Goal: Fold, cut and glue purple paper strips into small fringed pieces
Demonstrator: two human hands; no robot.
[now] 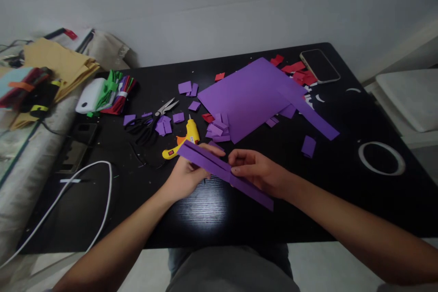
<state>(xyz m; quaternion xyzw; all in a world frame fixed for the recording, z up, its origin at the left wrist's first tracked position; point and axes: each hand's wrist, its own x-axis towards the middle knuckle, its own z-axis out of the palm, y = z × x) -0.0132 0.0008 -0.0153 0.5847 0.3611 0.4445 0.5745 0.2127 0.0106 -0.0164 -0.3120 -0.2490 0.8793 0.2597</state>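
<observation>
A long purple paper strip (251, 193), with a fold or second layer along its left part, is held slantwise above the front of the table. My left hand (187, 177) grips its left part from below, with some fingers hidden behind the paper. My right hand (258, 171) pinches the strip near its middle between thumb and fingers. Just behind my left hand lies a yellow glue gun (191, 132). Scissors (164, 108) with black handles rest beyond it, partly open, among small folded purple paper pieces (219, 127).
A large purple sheet (251, 96) lies at the back, with another purple strip (318, 121) across its right side. A phone (320, 66) rests near red scraps (299, 73). A white ring (362, 157) is at right. A white cable (108, 191) loops at left.
</observation>
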